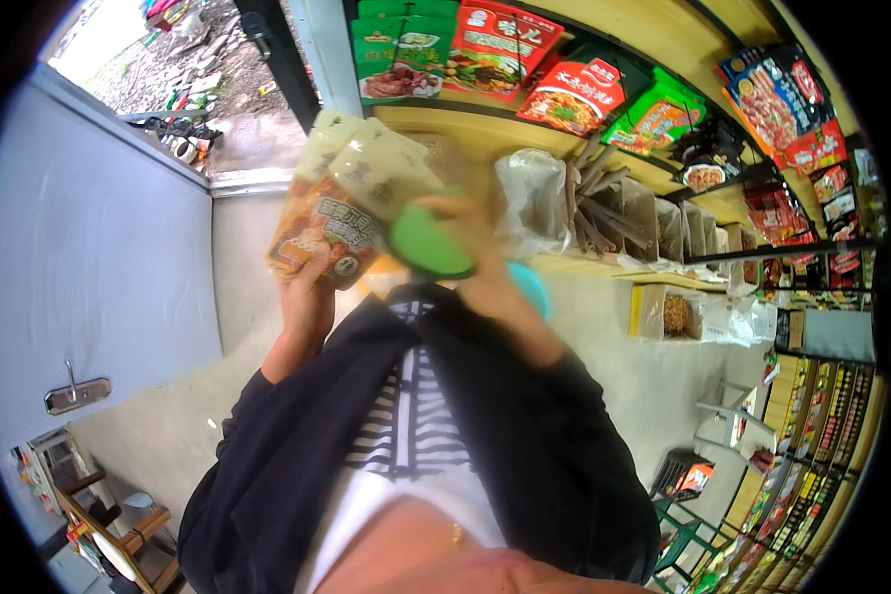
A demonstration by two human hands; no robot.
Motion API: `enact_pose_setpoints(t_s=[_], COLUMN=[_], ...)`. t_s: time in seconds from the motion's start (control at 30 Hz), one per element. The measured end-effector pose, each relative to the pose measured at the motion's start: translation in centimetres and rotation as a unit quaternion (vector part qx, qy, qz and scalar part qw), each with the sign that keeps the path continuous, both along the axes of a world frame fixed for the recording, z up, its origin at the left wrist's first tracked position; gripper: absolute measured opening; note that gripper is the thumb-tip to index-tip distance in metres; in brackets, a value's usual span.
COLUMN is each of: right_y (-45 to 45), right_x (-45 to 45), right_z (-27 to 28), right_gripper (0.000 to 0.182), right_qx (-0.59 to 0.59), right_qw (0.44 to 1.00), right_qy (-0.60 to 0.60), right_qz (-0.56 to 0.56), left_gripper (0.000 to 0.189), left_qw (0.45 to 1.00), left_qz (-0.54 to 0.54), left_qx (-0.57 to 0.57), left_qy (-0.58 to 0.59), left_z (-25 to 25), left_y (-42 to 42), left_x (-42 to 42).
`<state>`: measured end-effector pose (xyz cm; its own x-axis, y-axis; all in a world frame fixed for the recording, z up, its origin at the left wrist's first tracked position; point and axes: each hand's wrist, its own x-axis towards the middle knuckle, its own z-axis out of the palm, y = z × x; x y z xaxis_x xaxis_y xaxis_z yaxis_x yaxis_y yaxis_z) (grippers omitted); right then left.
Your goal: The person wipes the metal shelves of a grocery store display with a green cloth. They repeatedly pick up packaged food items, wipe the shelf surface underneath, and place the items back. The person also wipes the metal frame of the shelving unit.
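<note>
My left hand grips several printed food pouches by their lower end, fanned out in front of my chest. The pouches have pale, see-through tops and orange and brown fronts that bear writing and a food picture. Beside them, on the right, is my right hand, blurred by motion. Its fingers curl round a green, rounded thing with a dark edge, which is too blurred to name exactly. That thing overlaps the right side of the pouches.
Hanging food pouches line the shelf rack ahead. Below stand clear plastic-lined bins, some with brown sticks. On the left are a grey door and a doorway onto rubble. A turquoise round thing is partly behind my right arm. Shelves of jars stand right.
</note>
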<state>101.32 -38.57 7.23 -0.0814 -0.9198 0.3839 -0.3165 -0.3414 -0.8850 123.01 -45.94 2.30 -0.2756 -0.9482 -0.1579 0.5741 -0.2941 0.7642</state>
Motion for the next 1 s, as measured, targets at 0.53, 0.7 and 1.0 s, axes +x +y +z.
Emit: enact_pose_setpoints(t_s=[0.53,0.7,1.0], right_y=[-4.4,-4.6,-1.0], right_x=[-1.9,-7.1,-9.3], right_z=[-2.3,-7.3,-3.6], right_gripper=[0.054,0.041,0.035], right_qx=[-0.083,0.04,0.185], right_qw=[0.932,0.95,0.736], right_qy=[0.281,0.057,-0.645], right_qz=[-0.212,-0.306,-0.089], left_gripper=[0.044,0.047,0.047], left_qw=[0.995,0.987,0.994], left_qz=[-0.099,-0.154,-0.094], left_qx=[-0.016,-0.017,-0.062], left_qy=[-0.031,-0.046,0.0], left_z=[1.8,2.3,2.4], left_y=[1.4,2.2,0.2], left_x=[-4.0,-4.3,-5.4])
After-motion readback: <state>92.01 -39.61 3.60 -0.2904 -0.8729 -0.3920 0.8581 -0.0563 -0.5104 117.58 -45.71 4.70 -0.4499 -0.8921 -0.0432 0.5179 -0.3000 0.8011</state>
